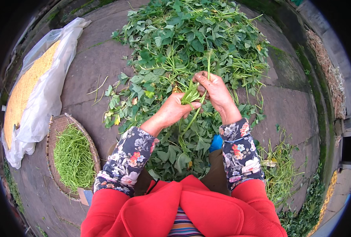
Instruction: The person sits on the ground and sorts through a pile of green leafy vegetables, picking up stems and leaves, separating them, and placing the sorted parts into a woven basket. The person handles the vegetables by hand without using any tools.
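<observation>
My left hand [174, 108] is closed around a small bundle of green leaf stalks [191, 95], whose ends stick up past the thumb. Close beside it, my right hand [215, 91] pinches a long green vine stem [209, 63] between thumb and fingers. That stem runs upright above the right hand and hangs down past the left thumb. Beneath and beyond both hands spreads a large heap of leafy green vines [193, 35], which look like sweet potato vines. More of the leaves [175, 157] lie between my knees.
At left, a woven bamboo basket [88, 139] holds cut green stalks [73, 157]. Behind it, yellow grain [33, 89] lies on a translucent plastic sheet [57, 80]. Stripped stems [277, 169] are scattered at right on the stone-like paving [294, 112]. A mossy edge [320, 124] borders the right side.
</observation>
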Available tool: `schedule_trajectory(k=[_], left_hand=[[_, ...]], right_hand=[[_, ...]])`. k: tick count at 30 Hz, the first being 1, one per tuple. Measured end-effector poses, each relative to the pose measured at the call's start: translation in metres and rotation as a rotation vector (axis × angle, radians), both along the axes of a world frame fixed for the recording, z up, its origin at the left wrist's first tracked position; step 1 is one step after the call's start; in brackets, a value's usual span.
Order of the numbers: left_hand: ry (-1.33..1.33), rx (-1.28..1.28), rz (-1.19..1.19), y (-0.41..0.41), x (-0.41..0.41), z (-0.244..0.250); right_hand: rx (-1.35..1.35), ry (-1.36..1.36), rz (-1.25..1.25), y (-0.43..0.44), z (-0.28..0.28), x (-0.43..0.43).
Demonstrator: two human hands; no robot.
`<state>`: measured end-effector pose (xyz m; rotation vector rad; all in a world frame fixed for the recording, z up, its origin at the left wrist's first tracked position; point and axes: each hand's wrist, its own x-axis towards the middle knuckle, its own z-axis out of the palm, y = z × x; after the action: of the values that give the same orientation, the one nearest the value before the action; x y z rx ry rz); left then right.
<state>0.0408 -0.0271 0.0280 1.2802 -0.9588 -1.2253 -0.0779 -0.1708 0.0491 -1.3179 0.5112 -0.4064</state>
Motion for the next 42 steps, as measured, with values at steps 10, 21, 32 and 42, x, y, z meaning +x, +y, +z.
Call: schedule_trajectory(k=[10, 21, 32, 42], left_hand=[[0.033, -0.096, 0.273, -0.006, 0.022, 0.002], [-0.475, -0.067, 0.235, 0.003, 0.037, 0.015], [-0.088, -0.096, 0.157, 0.012, 0.063, 0.009], [0.079, 0.155, -0.201, 0.007, 0.019, 0.012]], right_hand=[[-0.318, 0.019, -0.045, 0.016, 0.004, -0.006], [-0.88, 0.301, -0.079, 0.002, -0.01, -0.015], [-0.452, 0.087, -0.022, -0.031, 0.006, -0.045], [-0.158, -0.06, 0.176, -0.01, 0.023, -0.041]])
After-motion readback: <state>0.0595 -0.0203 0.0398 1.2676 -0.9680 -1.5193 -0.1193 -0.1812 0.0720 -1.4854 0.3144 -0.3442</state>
